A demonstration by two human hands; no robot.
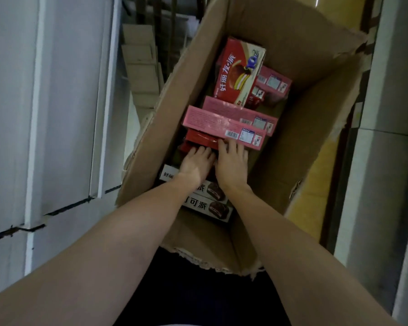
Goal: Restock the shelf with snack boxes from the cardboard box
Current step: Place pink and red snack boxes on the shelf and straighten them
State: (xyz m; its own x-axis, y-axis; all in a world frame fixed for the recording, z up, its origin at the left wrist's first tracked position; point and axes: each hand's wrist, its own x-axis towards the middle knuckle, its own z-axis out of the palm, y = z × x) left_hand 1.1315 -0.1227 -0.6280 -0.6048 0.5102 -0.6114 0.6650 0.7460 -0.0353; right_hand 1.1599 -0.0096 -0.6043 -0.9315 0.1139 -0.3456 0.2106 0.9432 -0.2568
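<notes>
Two hands are down in the carton (299, 95), so this looks like the picking step, with nothing lifted out yet. The left hand (196, 164) has its fingers curled over the near edge of a red box (201, 138) low in the pile, and the right hand (232, 162) sits just beside it with its fingertips on the same red box, right under the edge of a pink box (222, 127). Can't really tell if either has a proper grip or is just feeling for one, but the fingers look bent around the edge rather than flat. Further in, there's a second pink box behind the first, then a big red box (239, 71) standing tilted at the far end. Nearer the person, under the wrists, a couple of white boxes (210, 208) lie flat. My guess for the next move: get the red box free, since the pink one lies partly over it, so it'll want sliding toward the person or the pink one nudged off first. No shelf clearly in view here, only pale panels (64, 102) to the left.
</notes>
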